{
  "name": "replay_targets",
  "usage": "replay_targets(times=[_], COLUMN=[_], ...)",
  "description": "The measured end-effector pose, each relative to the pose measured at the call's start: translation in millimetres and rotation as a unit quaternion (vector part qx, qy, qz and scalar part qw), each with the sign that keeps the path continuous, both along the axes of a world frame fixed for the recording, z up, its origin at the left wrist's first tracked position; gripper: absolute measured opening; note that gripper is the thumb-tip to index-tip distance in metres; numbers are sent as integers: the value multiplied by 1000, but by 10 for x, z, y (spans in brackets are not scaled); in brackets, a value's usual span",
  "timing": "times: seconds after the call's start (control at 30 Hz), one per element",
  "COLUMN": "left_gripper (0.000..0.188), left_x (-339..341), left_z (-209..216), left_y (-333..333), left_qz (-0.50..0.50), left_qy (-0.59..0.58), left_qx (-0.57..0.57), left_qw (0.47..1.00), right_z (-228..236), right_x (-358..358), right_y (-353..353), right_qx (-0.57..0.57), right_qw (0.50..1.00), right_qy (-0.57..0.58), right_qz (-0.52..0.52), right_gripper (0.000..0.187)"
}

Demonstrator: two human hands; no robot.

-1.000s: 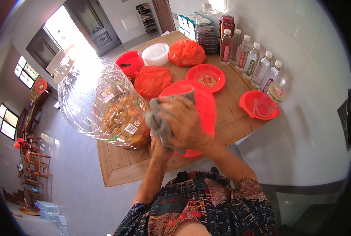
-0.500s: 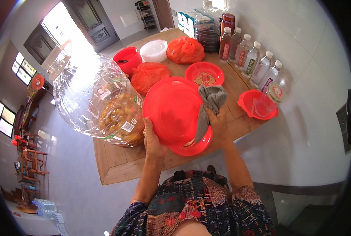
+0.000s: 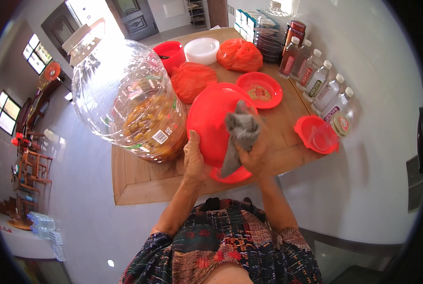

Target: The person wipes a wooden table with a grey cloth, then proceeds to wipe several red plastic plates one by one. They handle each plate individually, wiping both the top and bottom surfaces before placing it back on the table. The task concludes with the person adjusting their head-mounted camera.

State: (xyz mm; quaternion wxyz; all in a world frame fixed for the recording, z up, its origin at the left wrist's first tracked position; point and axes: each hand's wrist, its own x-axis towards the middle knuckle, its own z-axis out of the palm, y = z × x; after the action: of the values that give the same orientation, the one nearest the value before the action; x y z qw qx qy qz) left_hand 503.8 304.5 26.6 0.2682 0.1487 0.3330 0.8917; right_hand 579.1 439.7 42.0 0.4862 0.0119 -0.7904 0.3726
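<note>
My left hand (image 3: 195,156) grips the left edge of a round red plastic plate (image 3: 208,113), thumb over the rim, and holds it tilted above the table. In my right hand (image 3: 255,151) is a bunched grey cloth (image 3: 243,128), pressed against the right side of that plate. The right fingers are partly smeared by motion. Below the held plate shows the edge of another red dish (image 3: 235,177), mostly hidden. A red plate (image 3: 263,93) with a printed centre lies on the table just beyond.
On the wooden table (image 3: 140,182), a big clear jar (image 3: 126,94) of yellowish fruit in liquid stands left. Behind are red bags (image 3: 240,55), a red tub (image 3: 169,49) and white bowls (image 3: 202,49). Several bottles (image 3: 318,83) line the right, near a red basin (image 3: 311,135).
My right hand has moved the cloth leftward and downward across the plate, bunching it more. The plate has turned and looks narrower. The whole view has shifted slightly.
</note>
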Motion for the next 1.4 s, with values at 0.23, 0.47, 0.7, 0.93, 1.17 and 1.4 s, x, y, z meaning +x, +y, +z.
replay_targets(times=[0.23,0.47,0.7,0.93,1.17,1.4], left_gripper=[62,81,76,68,65,44], left_x=[94,76,107,95,140,141], left_z=[-41,-250,-426,-462,-160,-176], left_y=[-70,-127,-201,-154,-124,-160], left_qz=[-20,-3,54,161,154,40], left_qy=[17,40,106,94,135,153], left_qx=[-23,-81,-172,-205,-191,-193], left_qw=[999,996,978,961,960,968], right_z=[104,388,329,95,330,262], right_x=[-322,-208,-262,-501,-299,-339], right_y=[312,-191,-178,218,-233,99], right_qx=[-88,217,215,-183,211,-39], right_qw=[993,968,966,961,973,983], right_qy=[-40,-44,-46,-123,-43,-93], right_qz=[69,121,132,165,88,152], right_gripper=[41,47,47,37,40,38])
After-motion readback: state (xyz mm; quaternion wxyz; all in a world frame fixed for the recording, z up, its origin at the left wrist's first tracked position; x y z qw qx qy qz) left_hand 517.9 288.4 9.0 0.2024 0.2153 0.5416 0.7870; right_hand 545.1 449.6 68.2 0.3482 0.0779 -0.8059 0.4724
